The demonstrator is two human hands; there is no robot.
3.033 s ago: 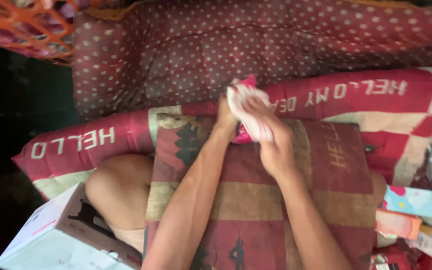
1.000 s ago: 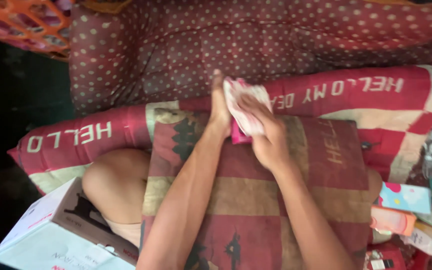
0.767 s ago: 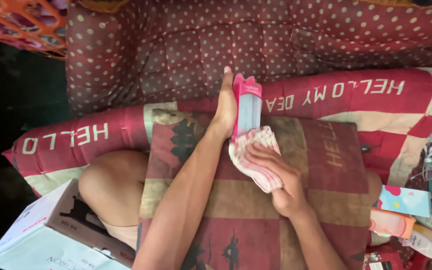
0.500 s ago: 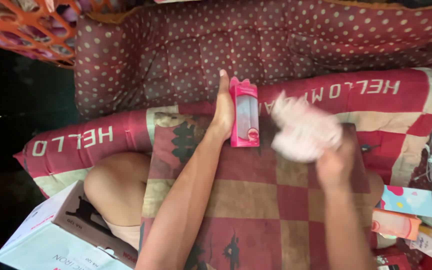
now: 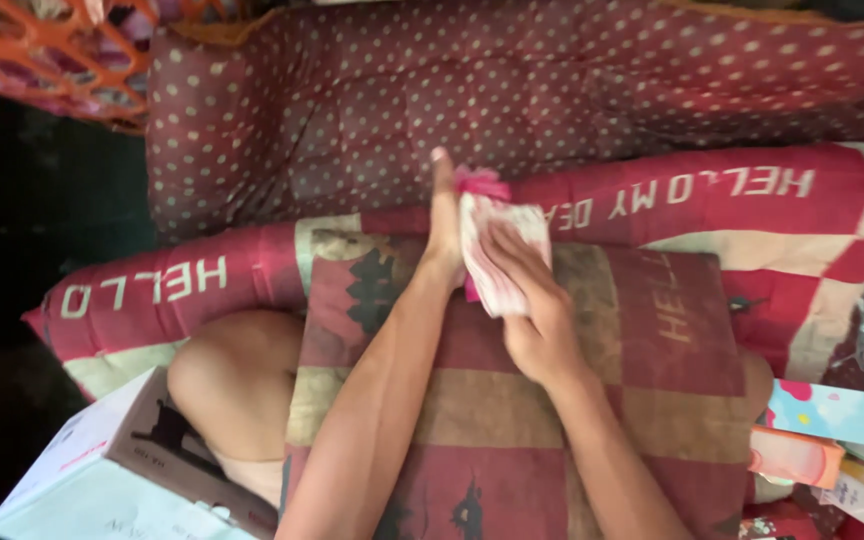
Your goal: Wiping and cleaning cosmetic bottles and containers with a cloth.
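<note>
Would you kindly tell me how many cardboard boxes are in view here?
1 that is clear: a white and brown box at the lower left, beside the person's knee. Small colourful packages lie at the right edge; more may be hidden there.

My right hand (image 5: 537, 320) and a pale cloth (image 5: 497, 255) hide most of the pink box (image 5: 480, 184). The white carton (image 5: 102, 480) is cut off at the bottom edge.

soft white cloth (image 5: 497, 255); glossy pink plastic box (image 5: 480, 184); matt woven cushion (image 5: 592, 400)
</note>
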